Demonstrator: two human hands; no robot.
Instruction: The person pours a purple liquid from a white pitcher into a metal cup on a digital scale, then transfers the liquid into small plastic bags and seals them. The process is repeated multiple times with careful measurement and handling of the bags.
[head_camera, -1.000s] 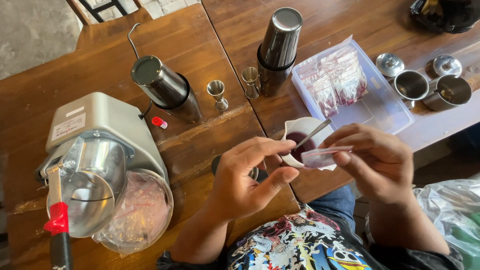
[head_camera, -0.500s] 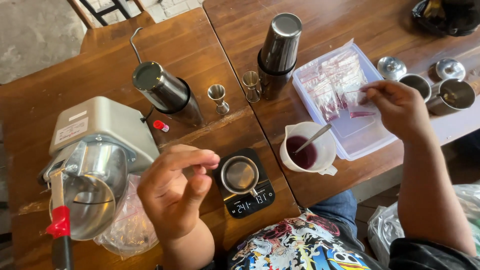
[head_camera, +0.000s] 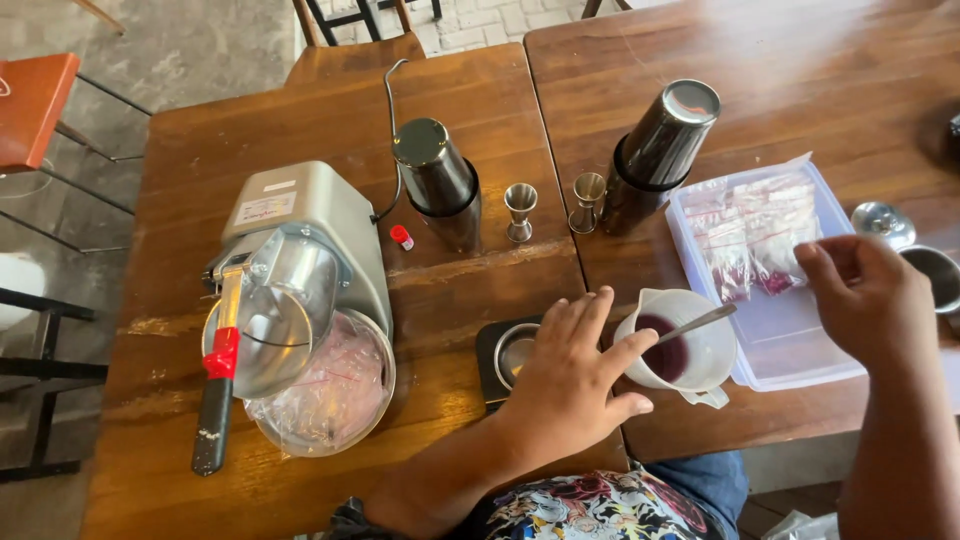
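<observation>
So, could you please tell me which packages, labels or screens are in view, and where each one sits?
Small clear sachets of purple-red contents: in the clear plastic tray, beside the right hand.
White rectangular label: on top of the grey machine, far left of the table.
Clear plastic bag: lining the bowl under that machine.
Black scale: under the left hand; its screen is hidden.

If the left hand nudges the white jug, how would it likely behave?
The white jug holds dark purple liquid, so a push would probably slosh it. The spoon leaning out over the rim may shift or rattle. The jug looks squat, so it would likely slide on the table rather than tip.
</observation>
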